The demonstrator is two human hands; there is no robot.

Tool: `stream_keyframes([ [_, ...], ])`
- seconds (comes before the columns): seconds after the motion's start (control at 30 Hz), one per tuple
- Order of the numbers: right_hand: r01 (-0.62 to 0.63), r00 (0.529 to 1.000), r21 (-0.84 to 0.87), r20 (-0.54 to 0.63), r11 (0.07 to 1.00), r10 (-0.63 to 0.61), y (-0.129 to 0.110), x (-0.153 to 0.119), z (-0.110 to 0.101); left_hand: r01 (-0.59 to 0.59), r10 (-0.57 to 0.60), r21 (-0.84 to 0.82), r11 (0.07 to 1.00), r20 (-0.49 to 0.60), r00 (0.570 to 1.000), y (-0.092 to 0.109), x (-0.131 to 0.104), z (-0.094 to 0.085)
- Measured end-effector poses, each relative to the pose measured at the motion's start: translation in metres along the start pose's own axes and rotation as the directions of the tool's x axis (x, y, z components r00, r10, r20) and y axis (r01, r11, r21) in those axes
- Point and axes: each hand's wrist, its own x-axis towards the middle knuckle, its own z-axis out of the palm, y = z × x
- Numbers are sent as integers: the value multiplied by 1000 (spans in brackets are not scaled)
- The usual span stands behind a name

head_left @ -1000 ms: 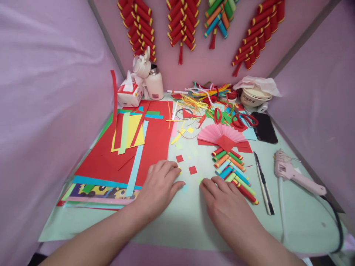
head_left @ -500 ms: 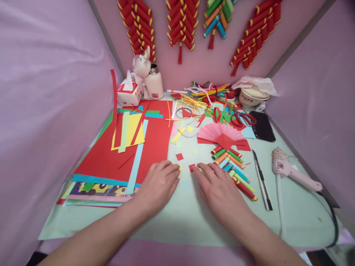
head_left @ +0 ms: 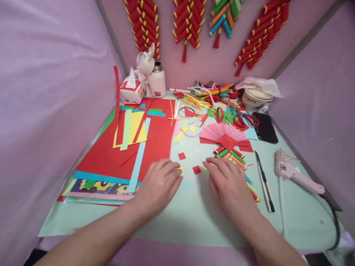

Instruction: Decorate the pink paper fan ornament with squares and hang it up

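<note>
My left hand (head_left: 161, 183) rests palm down near the table's middle, fingers slightly apart, with a small yellow piece (head_left: 180, 169) partly under its fingertips. My right hand (head_left: 229, 181) hovers with curved, spread fingers and holds nothing visible. It covers part of a craft of coloured paper rolls (head_left: 231, 154), topped by a pink pleated fan (head_left: 222, 133) with a red piece at its base. One small red square (head_left: 196, 170) lies between my hands, and a second red square (head_left: 181, 156) is a little further back.
Red paper sheets (head_left: 105, 159) and strips cover the left side. On the right lie a craft knife (head_left: 264, 181), a glue gun (head_left: 299, 177) and a phone (head_left: 265, 127). Scissors (head_left: 246, 120), pipe cleaners (head_left: 212, 90), a bottle (head_left: 157, 81) and a tissue box (head_left: 132, 90) are behind.
My right hand has lifted and moved right, away from the red square it was touching, and now covers more of the rolls. The whole view has shifted slightly.
</note>
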Motion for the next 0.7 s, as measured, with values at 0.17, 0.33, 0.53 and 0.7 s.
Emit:
stream_keyframes([
  [0.17,-15,999,67,-33,998,18,4,2,-5,-152,153,-20,988,152,976,2,-4,0],
  [0.33,15,999,74,28,997,-17,2,0,-7,-182,170,13,983,301,938,3,-4,2],
  [0.53,-66,996,58,-52,996,69,12,1,-10,-174,169,-10,985,297,940,2,1,3],
  [0.7,-103,971,132,-200,986,129,19,3,-15,-142,149,-67,988,135,980,2,1,-1],
])
